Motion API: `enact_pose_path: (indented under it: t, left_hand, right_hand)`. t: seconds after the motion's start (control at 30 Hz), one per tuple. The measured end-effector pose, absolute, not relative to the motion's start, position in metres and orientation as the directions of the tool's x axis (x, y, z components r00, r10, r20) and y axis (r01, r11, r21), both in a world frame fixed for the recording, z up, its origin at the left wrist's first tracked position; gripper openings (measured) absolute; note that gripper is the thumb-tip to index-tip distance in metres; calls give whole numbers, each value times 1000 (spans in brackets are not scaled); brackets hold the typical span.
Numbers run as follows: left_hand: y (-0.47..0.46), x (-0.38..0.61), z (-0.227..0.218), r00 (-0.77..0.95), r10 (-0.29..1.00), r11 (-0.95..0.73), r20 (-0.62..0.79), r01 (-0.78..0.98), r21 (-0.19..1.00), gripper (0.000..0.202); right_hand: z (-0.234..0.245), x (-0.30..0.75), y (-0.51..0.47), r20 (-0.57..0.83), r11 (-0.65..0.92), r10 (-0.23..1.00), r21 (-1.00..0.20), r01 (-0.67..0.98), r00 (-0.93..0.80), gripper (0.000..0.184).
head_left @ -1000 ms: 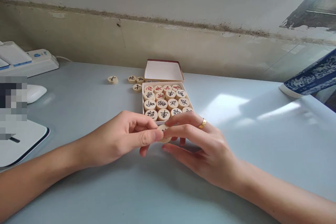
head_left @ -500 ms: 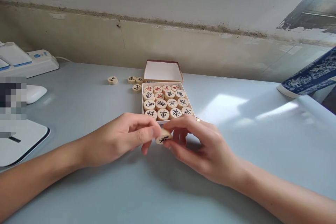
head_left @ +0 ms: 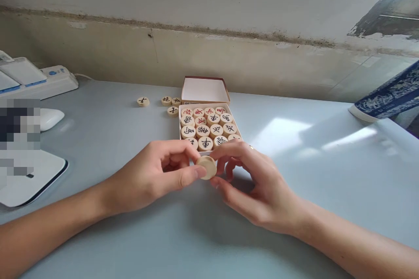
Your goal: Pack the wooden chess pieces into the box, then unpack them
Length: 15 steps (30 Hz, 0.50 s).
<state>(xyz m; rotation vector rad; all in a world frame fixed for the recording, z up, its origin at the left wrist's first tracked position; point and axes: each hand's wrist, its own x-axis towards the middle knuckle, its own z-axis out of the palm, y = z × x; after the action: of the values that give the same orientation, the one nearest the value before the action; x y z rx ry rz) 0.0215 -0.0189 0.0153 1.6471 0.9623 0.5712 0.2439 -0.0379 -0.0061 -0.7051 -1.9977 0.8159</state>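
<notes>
A round wooden Chinese chess piece [head_left: 207, 167] is held up just in front of the box, its blank face toward me. My left hand [head_left: 160, 170] pinches it from the left, thumb on the blank face. The thumb and index finger of my right hand [head_left: 252, 178] close around its right edge. Behind the hands lies an open white box [head_left: 180, 128] packed with rows of chess pieces marked in black and red characters. My fingers partly cover its front row. Left of the box, several loose black-marked pieces [head_left: 166, 101] lie on the table.
The box lid [head_left: 205, 89] stands behind the box near the wall. On the left of the grey table [head_left: 137, 244] are a power strip [head_left: 60, 80], a white mouse [head_left: 52, 120] and a white pad-like object [head_left: 49, 170]. A blue patterned object [head_left: 386, 93] leans at the right.
The held piece has been turned over: its black character faced me before, and now the blank side does. The left thumb has moved onto that face. The view has shifted slightly.
</notes>
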Motion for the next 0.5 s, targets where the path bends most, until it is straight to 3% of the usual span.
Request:
enact_pose_path:
  t: [0.17, 0.3, 0.5]
  left_hand:
    - [-24, 20, 9, 526, 844, -315, 106, 327, 891, 14]
    - [-25, 18, 3, 553, 779, -524, 296, 315, 792, 3]
    - [-23, 18, 1, 552, 745, -606, 375, 324, 726, 7]
  right_hand:
    - [-1, 242, -38, 300, 412, 813, -902, 128, -499, 2]
    - [0, 243, -39, 336, 447, 799, -887, 119, -498, 5]
    - [-1, 244, -38, 352, 472, 790, -871, 133, -502, 3]
